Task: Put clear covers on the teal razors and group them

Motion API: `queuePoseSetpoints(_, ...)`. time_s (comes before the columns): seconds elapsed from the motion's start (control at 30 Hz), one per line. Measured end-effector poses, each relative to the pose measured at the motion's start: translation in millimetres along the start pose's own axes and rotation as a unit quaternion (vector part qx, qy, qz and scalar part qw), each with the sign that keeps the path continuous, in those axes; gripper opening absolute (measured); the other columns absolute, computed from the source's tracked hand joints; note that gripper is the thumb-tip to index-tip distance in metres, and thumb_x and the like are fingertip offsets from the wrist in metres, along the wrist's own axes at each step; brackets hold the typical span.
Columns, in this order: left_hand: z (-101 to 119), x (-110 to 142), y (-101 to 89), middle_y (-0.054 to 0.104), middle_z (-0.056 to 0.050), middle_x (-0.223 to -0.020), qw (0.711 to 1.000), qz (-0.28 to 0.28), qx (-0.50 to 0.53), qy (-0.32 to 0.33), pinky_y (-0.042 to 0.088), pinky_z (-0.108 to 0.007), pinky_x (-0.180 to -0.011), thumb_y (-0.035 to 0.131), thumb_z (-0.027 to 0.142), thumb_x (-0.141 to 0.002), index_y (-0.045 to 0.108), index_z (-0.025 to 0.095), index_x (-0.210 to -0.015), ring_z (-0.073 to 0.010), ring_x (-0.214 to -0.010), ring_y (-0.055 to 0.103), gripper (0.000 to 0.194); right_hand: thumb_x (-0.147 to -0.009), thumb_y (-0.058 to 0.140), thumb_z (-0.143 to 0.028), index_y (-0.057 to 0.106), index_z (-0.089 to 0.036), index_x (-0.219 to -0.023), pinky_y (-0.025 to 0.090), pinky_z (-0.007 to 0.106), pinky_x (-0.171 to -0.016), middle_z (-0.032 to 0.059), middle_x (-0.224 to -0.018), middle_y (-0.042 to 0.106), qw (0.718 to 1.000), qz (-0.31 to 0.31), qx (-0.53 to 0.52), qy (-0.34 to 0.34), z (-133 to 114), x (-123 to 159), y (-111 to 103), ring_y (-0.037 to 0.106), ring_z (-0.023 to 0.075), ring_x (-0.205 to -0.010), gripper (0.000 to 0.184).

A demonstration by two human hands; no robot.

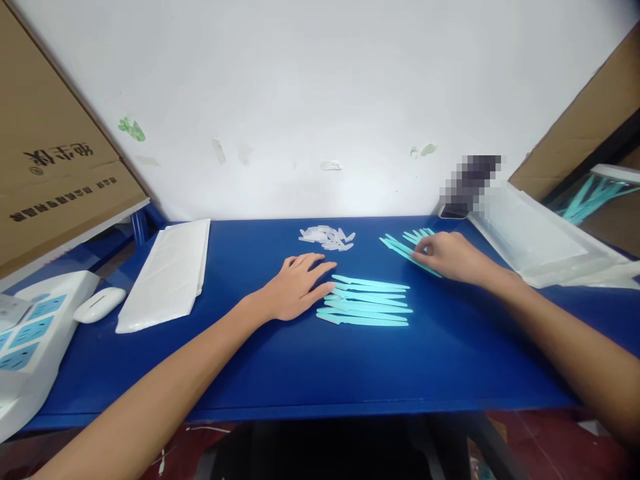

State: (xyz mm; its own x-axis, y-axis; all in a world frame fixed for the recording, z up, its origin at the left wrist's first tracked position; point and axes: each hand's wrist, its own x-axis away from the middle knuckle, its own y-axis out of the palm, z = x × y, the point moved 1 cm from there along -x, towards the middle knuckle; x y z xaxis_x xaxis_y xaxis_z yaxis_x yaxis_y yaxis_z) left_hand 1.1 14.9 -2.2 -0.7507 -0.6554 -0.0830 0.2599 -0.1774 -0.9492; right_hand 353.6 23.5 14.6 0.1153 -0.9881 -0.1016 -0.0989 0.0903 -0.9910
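Observation:
On the blue table (400,373), a neat row of several turquoise plastic sticks (367,303) lies at the centre. My left hand (295,288) rests flat beside their left ends, fingers stretched out and touching the table. My right hand (453,257) lies on a loose pile of the same turquoise sticks (405,245) further back, its fingers curled onto one of them. A small heap of clear plastic caps (327,238) sits behind the row.
A stack of white plastic bags (167,273) lies at the left. A white mouse (99,305) and a white device (30,333) sit at the far left. Clear bags (535,240) lie at the right. Cardboard boxes (55,167) flank both sides.

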Motion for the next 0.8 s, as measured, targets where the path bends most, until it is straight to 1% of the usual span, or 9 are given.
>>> queuePoseSetpoints(0.07, 0, 0, 0.0, 0.039, -0.014, -0.159, 1.0, -0.002, 0.002, -0.001, 0.024, -0.056, -0.118, 0.02, 0.058, -0.106, 0.038, 0.027, -0.155, -0.0317, -0.148, 0.032, 0.061, -0.09, 0.052, -0.042, 0.074, -0.019, -0.084, 0.042, 0.032, -0.063, 0.008, -0.074, 0.072, 1.0, 0.024, -0.018, -0.008, -9, 4, -2, 0.065, 0.0224, -0.067, 0.032)
queuePoseSetpoints(0.13, 0, 0, 0.0, 0.038, -0.014, -0.159, 1.0, -0.003, 0.006, -0.004, 0.023, -0.056, -0.118, 0.02, 0.058, -0.106, 0.037, 0.026, -0.155, -0.0319, -0.148, 0.031, 0.061, -0.091, 0.051, -0.045, 0.073, -0.019, -0.087, 0.04, 0.031, -0.061, 0.0047, -0.067, 0.068, 0.997, 0.037, -0.059, -0.036, -23, 9, -3, 0.061, 0.0195, -0.062, 0.034)
queuePoseSetpoints(0.23, 0, 0, 0.0, 0.04, -0.013, -0.158, 1.0, 0.014, 0.018, -0.012, 0.025, -0.055, -0.118, 0.02, 0.057, -0.106, 0.034, 0.025, -0.156, -0.0313, -0.147, 0.033, 0.061, -0.093, 0.05, -0.049, 0.072, -0.021, -0.091, 0.036, 0.029, -0.058, 0.0003, -0.061, 0.06, 0.989, 0.005, -0.111, -0.096, -47, 16, 1, 0.054, 0.0159, -0.055, 0.036)
queuePoseSetpoints(0.33, 0, -2, 0.4, 0.044, -0.013, -0.154, 0.998, 0.045, 0.019, -0.026, 0.031, -0.052, -0.114, 0.021, 0.054, -0.107, 0.034, 0.024, -0.156, -0.03, -0.141, 0.04, 0.059, -0.092, 0.052, -0.048, 0.073, -0.021, -0.097, 0.035, 0.029, -0.056, -0.0002, -0.063, 0.059, 0.982, -0.029, -0.134, -0.126, -65, 21, 9, 0.052, 0.0153, -0.056, 0.034)
queuePoseSetpoints(0.5, -1, -3, 2.2, 0.053, -0.011, -0.146, 0.997, 0.068, 0.001, -0.028, 0.039, -0.048, -0.108, 0.024, 0.049, -0.107, 0.042, 0.022, -0.15, -0.0285, -0.131, 0.05, 0.054, -0.093, 0.054, -0.05, 0.075, -0.022, -0.091, 0.035, 0.029, -0.059, -0.002, -0.06, 0.052, 0.968, -0.033, -0.196, -0.156, -73, 24, 15, 0.047, 0.0136, -0.055, 0.036)
queuePoseSetpoints(0.6, -3, -4, 3.1, 0.056, -0.01, -0.143, 0.996, 0.087, -0.008, -0.029, 0.041, -0.046, -0.106, 0.027, 0.046, -0.107, 0.046, 0.022, -0.147, -0.0278, -0.127, 0.053, 0.051, -0.092, 0.054, -0.055, 0.075, -0.021, -0.087, 0.033, 0.029, -0.058, -0.0037, -0.054, 0.045, 0.959, -0.027, -0.243, -0.142, -71, 24, 16, 0.041, 0.0125, -0.051, 0.04)
queuePoseSetpoints(0.67, -5, -4, 3.2, 0.057, -0.01, -0.141, 0.995, 0.097, -0.01, -0.036, 0.042, -0.046, -0.105, 0.029, 0.044, -0.107, 0.048, 0.021, -0.145, -0.0274, -0.125, 0.055, 0.048, -0.092, 0.053, -0.057, 0.074, -0.02, -0.085, 0.032, 0.029, -0.057, -0.004, -0.051, 0.043, 0.964, -0.003, -0.239, -0.112, -65, 22, 14, 0.038, 0.0124, -0.048, 0.043)
queuePoseSetpoints(0.73, -6, -5, 3.0, 0.059, -0.01, -0.139, 0.994, 0.098, -0.012, -0.039, 0.043, -0.045, -0.104, 0.031, 0.042, -0.107, 0.049, 0.021, -0.144, -0.0273, -0.124, 0.056, 0.046, -0.092, 0.052, -0.054, 0.074, -0.02, -0.084, 0.031, 0.03, -0.058, -0.0029, -0.05, 0.046, 0.981, 0.034, -0.178, -0.071, -56, 17, 13, 0.041, 0.0138, -0.049, 0.042)
queuePoseSetpoints(0.8, -7, -5, 2.6, 0.061, -0.009, -0.137, 0.995, 0.093, -0.015, -0.035, 0.043, -0.045, -0.103, 0.033, 0.041, -0.106, 0.051, 0.02, -0.142, -0.0273, -0.123, 0.057, 0.045, -0.091, 0.052, -0.048, 0.073, -0.019, -0.084, 0.032, 0.031, -0.061, -0.0002, -0.052, 0.053, 0.995, 0.048, -0.084, -0.032, -44, 10, 11, 0.048, 0.0169, -0.053, 0.037)
